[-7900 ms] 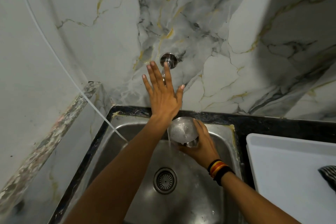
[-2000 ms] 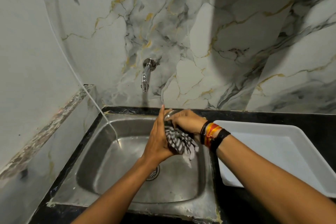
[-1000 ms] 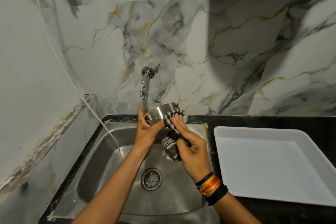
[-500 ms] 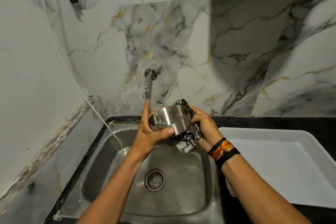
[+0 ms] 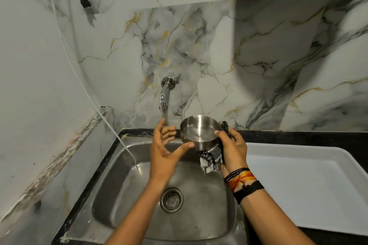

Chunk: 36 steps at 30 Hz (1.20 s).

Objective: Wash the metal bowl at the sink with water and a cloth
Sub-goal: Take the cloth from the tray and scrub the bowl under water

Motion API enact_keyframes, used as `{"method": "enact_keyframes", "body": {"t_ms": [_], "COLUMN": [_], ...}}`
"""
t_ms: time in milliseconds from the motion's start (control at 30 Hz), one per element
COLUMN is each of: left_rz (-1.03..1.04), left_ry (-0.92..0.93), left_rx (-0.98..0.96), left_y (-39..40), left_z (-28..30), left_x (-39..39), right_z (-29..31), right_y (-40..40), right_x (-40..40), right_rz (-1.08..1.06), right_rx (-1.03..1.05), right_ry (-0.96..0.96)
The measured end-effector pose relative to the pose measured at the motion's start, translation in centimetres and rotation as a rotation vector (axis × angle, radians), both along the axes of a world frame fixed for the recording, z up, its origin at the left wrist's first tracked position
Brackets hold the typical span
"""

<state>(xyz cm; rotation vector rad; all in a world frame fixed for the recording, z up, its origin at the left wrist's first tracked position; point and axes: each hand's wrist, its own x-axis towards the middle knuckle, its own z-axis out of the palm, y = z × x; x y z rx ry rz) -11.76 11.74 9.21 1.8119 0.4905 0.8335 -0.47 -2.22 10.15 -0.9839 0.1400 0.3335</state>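
— Shiny metal! Is that the bowl [image 5: 199, 130]?

— Yes. It is up in the air over the sink [image 5: 111, 175], near the back wall, a bit to the right of the tap [image 5: 164, 99]. It is tipped so we can look inside.

— Who has it?

— The right hand [image 5: 232, 150]. Its grip is closed on the right side of the bowl, thumb at the rim. The striped cloth [image 5: 211, 158] is pressed in the same grip, and the rest hangs down below the bowl.

— And the other hand?

— The left hand [image 5: 164, 152] is empty. Its grip is wide, fingers spread. The thumb tip is just beside the bowl's bottom edge. I cannot tell if it touches.

— Is the bowl clean now?

— I think it is close. The inside looks bright, with no dirt I can see. There may be a little water in it, but that is hard to tell.

— Is the water on?

— I see no clear stream from the tap.

— What is left?

— Maybe one more wipe or rinse. Then I guess it could go on the white tray [image 5: 310, 191] on the dark surface [image 5: 298, 135] to the right.
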Motion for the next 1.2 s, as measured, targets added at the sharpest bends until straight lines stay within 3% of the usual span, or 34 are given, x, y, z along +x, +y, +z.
{"method": "enact_keyframes", "body": {"t_ms": [100, 200, 367, 500, 667, 767, 867, 1000, 1100, 1200], "left_rz": [0.105, 0.060, -0.079, -0.045, 0.005, -0.002, -0.051, -0.090, -0.119, -0.167], "left_ry": [-0.048, -0.019, -0.024, -0.074, -0.101, -0.090, -0.050, -0.027, -0.026, -0.018], "left_rx": [0.006, 0.005, -0.068, -0.122, -0.212, -0.279, -0.279, -0.301, -0.300, -0.300], "left_y": [-3.9, -5.8, -4.6, -3.4, -2.0, -1.6, -1.4, -0.9, -0.4, -0.4], "left_z": [-1.0, -1.1, -0.6, -0.1, 1.0, 1.4, 1.1, 0.8, 1.3, 1.9], "left_x": [-0.1, 0.2, 0.1, 0.1, 0.3, 0.1, -0.3, -0.8, -1.3, -2.4], "right_z": [0.3, 0.5, 0.2, 1.0, 1.1, 1.1, 1.5, 0.9, 0.6, 2.1], "right_y": [0.5, 0.5, -0.4, -1.7, -2.5, -2.6, -2.7, -2.4, -2.1, -0.8], "right_x": [-1.9, -3.8, -4.9, -5.6, -6.2, -6.2, -5.7, -6.9, -6.5, -3.3], "right_rz": [-0.063, -0.023, 0.043, 0.137, 0.233, 0.104, -0.024, 0.187, 0.189, 0.254], "right_rx": [0.038, -0.025, -0.123, -0.165, -0.130, -0.164, -0.286, -0.375, -0.320, -0.204], "right_ry": [0.007, -0.054, -0.182, -0.402, -0.485, -0.583, -0.815, -1.131, -1.083, -0.646]}}
